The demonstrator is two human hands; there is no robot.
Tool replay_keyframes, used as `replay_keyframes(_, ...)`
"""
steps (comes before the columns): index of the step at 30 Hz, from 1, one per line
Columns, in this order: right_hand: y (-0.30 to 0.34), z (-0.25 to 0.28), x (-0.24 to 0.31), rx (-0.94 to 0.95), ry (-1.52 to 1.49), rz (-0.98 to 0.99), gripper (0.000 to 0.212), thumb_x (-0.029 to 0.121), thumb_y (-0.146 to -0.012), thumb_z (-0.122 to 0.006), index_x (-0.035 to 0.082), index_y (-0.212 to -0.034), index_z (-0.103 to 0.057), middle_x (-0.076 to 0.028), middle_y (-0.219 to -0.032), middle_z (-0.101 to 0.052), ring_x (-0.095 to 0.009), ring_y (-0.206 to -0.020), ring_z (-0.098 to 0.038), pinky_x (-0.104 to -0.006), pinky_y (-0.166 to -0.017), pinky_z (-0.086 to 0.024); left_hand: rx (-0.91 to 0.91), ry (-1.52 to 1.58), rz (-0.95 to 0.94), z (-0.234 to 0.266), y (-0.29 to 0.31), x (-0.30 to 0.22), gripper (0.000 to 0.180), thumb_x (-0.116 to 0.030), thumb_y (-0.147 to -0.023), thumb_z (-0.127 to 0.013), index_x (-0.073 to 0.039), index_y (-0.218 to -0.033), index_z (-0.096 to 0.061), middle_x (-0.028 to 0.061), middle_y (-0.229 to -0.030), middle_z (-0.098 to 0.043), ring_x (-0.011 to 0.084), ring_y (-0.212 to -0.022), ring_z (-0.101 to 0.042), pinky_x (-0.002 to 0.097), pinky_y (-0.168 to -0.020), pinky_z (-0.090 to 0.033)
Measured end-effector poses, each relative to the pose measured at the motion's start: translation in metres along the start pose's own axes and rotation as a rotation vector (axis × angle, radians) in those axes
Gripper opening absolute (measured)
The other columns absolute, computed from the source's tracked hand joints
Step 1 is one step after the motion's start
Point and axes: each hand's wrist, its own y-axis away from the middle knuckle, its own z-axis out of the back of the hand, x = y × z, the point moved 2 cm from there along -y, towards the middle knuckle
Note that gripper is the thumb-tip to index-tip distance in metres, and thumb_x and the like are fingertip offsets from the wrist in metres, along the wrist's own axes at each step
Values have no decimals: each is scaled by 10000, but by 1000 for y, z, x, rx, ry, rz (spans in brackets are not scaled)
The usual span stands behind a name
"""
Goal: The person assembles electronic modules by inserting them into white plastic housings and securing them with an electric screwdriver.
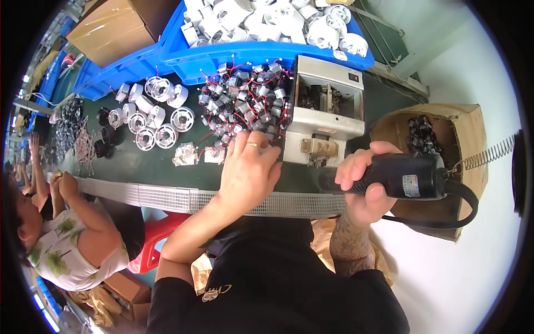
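My right hand is wrapped round a black electric screwdriver, held sideways with its tip end to the left. A coil spring and a black cable join its right end. At the near edge of a heap of small motors with red wires, my left hand has its fingers bent and closed; whatever they hold is hidden. Beside that hand lie small clear bags of parts. A metal screw feeder stands between the heap and my right hand.
White round housings stand left of the heap. Blue bins with white parts line the back. An open cardboard box with dark parts stands at right. A white perforated edge strip runs along the bench. Another person works at left.
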Motion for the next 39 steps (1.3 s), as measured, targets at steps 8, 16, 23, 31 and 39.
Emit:
replay_keyframes(8,6,4,-1,-48,5,-25,669,383,-825,-732,-32,-1234,-402,-81,-762,-535,-148,-581,-517,-281,-524,-454,-11,143,-104,13,1,3,147,-32,-712,-746,-65,-835,-672,58,-898,-570,266,-837,-550,379,-746,-445)
replay_keyframes(16,5,1,2,-37,4,-23,631,327,-826,-720,-38,-1232,-404,-84,-767,-540,-150,-580,-521,-285,-527,-459,-221,1445,458,59,-45,32,193,-198,-1018,-427,-17,-986,-485,143,-900,-645,236,-814,-639,370,-794,-521)
replay_keyframes(23,7,-4,6,-34,6,-22,601,297,-821,-707,-46,-1217,-412,-88,-767,-540,-152,-580,-523,-291,-528,-463,-297,612,541,85,-165,111,497,-403,-917,-601,52,-1114,-568,50,-756,-571,130,-645,-506,280,-591,-429)
replay_keyframes(31,10,-3,7,-117,-114,-48,566,118,-749,-742,-32,-1206,-443,-90,-769,-577,-166,-620,-551,-312,-584,-494,-276,67,505,87,-200,124,533,-455,-730,-712,29,-952,-692,206,-793,-692,300,-829,-694,364,-768,-530)
replay_keyframes(39,9,4,4,-133,-83,-25,605,224,-764,-784,-35,-1191,-441,-84,-752,-570,-161,-598,-554,-305,-559,-494,75,583,402,101,-103,77,249,-232,-833,-710,6,-873,-647,20,-709,-616,77,-646,-526,250,-589,-432)
